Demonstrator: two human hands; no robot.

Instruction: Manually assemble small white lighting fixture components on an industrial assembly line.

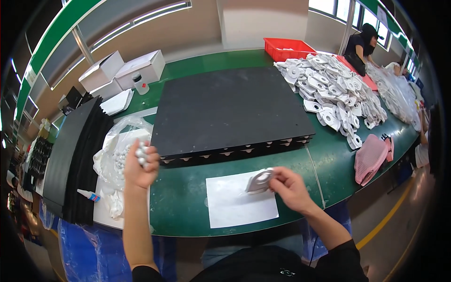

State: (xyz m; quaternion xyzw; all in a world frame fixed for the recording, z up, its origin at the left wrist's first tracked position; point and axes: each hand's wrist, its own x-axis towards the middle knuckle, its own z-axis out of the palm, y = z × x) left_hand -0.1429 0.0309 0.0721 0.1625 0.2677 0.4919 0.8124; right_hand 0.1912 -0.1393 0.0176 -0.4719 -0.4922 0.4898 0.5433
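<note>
My left hand (pixel 142 164) is raised beside a clear plastic bag (pixel 127 129), its fingers curled around several small whitish balls (pixel 141 153). More such balls (pixel 121 157) lie in the bag. Over a white sheet of paper (pixel 235 211), my right hand (pixel 291 188) pinches one edge of a flat grey-white plastic part (pixel 259 181) with a round hole. The part is tilted above the paper, and its far side is hidden. A large heap of similar white parts (pixel 329 87) lies at the far right of the green table (pixel 183 207).
A stack of black trays (pixel 230 108) fills the table's middle, with more black sheets (pixel 70 155) at left. A small glue bottle (pixel 89 194) lies near the left edge. White boxes (pixel 141 68), a red bin (pixel 289 48) and a pink mesh cap (pixel 370 160) surround the work area. Another person (pixel 361 47) sits far right.
</note>
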